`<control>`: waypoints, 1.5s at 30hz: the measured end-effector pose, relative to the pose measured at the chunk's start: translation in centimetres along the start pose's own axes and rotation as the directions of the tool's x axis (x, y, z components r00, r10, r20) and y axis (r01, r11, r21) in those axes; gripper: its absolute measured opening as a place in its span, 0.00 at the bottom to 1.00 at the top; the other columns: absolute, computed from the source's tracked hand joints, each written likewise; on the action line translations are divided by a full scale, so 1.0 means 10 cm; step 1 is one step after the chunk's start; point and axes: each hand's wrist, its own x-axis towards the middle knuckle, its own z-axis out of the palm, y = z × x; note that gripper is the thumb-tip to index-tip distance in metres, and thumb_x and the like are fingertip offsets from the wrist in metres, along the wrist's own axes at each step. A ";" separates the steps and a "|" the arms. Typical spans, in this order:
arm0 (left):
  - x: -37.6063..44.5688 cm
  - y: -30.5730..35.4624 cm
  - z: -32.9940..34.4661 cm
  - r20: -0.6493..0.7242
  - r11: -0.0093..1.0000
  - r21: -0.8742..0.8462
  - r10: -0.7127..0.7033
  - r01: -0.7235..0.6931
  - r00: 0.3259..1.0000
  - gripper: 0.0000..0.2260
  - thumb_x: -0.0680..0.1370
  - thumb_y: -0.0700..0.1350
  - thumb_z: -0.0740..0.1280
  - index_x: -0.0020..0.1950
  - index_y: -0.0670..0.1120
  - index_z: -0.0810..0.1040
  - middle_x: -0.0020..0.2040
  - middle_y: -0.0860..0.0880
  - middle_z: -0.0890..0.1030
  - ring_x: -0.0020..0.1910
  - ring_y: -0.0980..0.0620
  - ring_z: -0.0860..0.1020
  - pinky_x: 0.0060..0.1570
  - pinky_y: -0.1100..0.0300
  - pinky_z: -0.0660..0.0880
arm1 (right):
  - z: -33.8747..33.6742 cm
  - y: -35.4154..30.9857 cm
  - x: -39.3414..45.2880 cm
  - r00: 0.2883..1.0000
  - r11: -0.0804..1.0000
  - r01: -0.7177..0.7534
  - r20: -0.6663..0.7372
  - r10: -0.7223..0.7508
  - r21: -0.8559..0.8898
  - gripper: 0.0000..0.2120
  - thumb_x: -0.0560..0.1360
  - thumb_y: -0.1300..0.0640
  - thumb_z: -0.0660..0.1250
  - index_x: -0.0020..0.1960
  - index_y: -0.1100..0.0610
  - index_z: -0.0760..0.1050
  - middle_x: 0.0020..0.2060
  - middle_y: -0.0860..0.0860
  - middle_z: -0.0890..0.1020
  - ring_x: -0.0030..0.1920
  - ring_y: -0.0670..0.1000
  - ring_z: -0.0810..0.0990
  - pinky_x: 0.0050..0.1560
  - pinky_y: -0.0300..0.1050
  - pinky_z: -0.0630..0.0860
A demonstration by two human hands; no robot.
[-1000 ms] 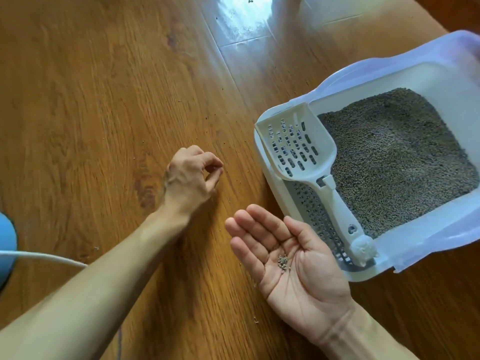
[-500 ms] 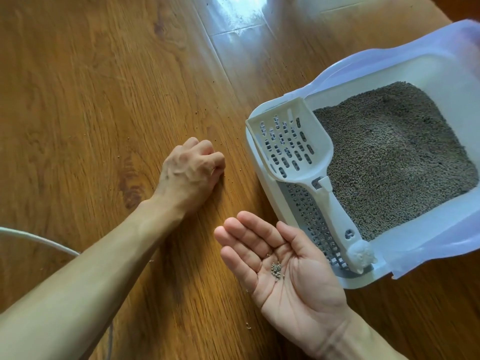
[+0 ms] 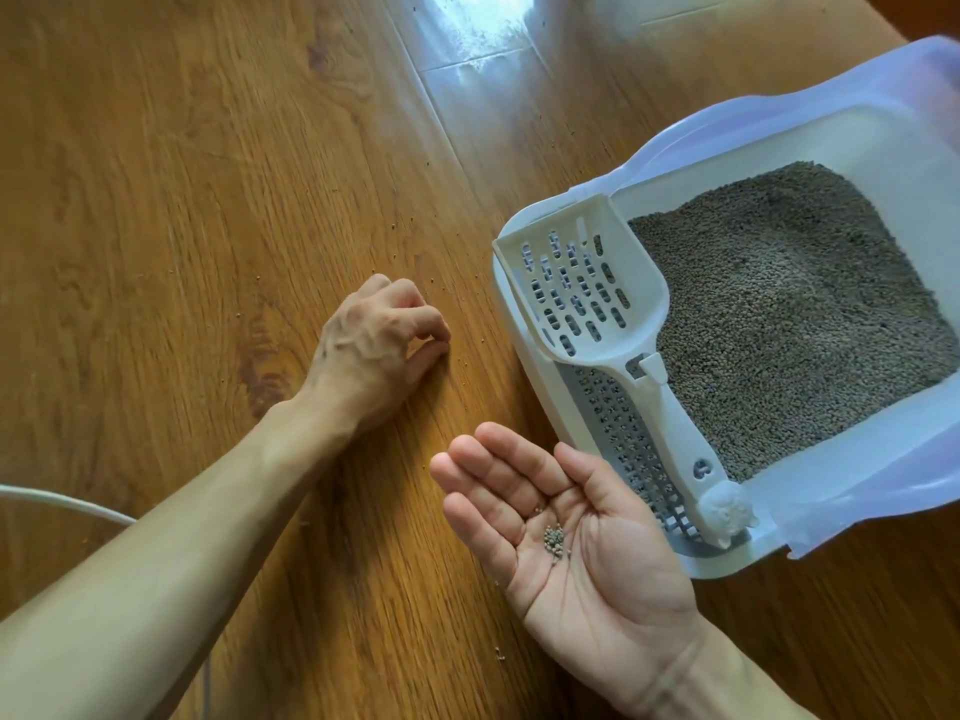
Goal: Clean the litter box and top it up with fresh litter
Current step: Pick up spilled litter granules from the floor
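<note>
The left hand (image 3: 382, 350) lies knuckles-up on the wooden floor (image 3: 182, 226), fingers curled and thumb meeting fingertips in a pinch. It looks to be picking a stray grain, though whether anything sits in that pinch cannot be told. The right hand (image 3: 571, 532), just nearer the body and to the right of the left, is turned palm-up with fingers straight and together. It serves as a dish for a small heap of collected litter grains (image 3: 555, 537) in the palm. More loose grains (image 3: 431, 280) dot the boards just beyond the left hand, which likely explains its reach. Both forearms stretch forward. Just right of both hands sits the litter box (image 3: 857, 122), filled with grey litter (image 3: 789, 314). A white slotted scoop (image 3: 597, 298) rests across its near edge, untouched. A white cable (image 3: 62, 504) curves past the left forearm.
</note>
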 end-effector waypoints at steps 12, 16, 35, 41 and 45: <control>-0.02 -0.12 0.03 -0.150 0.995 -0.076 -0.069 0.058 0.986 0.02 0.76 0.41 0.72 0.47 0.44 0.84 0.44 0.46 0.80 0.46 0.47 0.75 0.44 0.55 0.72 | -0.01 0.00 -0.02 1.000 1.000 0.003 -0.009 -0.003 0.009 0.24 0.81 0.52 0.53 0.62 0.71 0.76 0.59 0.67 0.79 0.65 0.65 0.76 0.62 0.57 0.76; -0.03 -0.15 0.00 -0.107 0.996 -0.067 -0.060 0.053 0.992 0.03 0.75 0.42 0.73 0.47 0.45 0.85 0.44 0.48 0.81 0.47 0.48 0.75 0.43 0.57 0.71 | 0.00 0.00 -0.01 1.000 1.000 0.005 -0.001 -0.005 0.007 0.24 0.81 0.52 0.53 0.63 0.71 0.75 0.60 0.67 0.79 0.65 0.66 0.75 0.62 0.57 0.76; -0.03 0.03 0.06 -0.068 0.994 0.083 0.075 -0.070 0.995 0.04 0.78 0.44 0.68 0.47 0.43 0.80 0.46 0.45 0.78 0.47 0.45 0.74 0.42 0.49 0.76 | 0.01 0.00 -0.02 1.000 1.000 0.001 0.009 -0.001 0.012 0.25 0.81 0.52 0.53 0.62 0.71 0.76 0.60 0.67 0.79 0.65 0.66 0.76 0.63 0.57 0.76; -0.02 0.03 0.10 -0.038 0.981 0.132 0.146 -0.140 0.989 0.04 0.77 0.44 0.70 0.46 0.43 0.81 0.45 0.45 0.78 0.46 0.43 0.75 0.41 0.46 0.76 | 0.01 -0.01 -0.02 1.000 1.000 -0.001 0.009 0.001 0.006 0.25 0.81 0.52 0.53 0.62 0.71 0.76 0.59 0.67 0.79 0.65 0.65 0.76 0.62 0.57 0.76; 0.02 0.05 0.15 -0.008 0.916 0.303 0.278 -0.262 0.961 0.09 0.80 0.44 0.61 0.45 0.42 0.78 0.44 0.42 0.78 0.44 0.41 0.75 0.40 0.47 0.74 | 0.02 -0.01 -0.02 1.000 1.000 0.006 -0.008 -0.006 0.014 0.24 0.80 0.52 0.54 0.61 0.71 0.76 0.59 0.67 0.80 0.64 0.66 0.77 0.61 0.57 0.77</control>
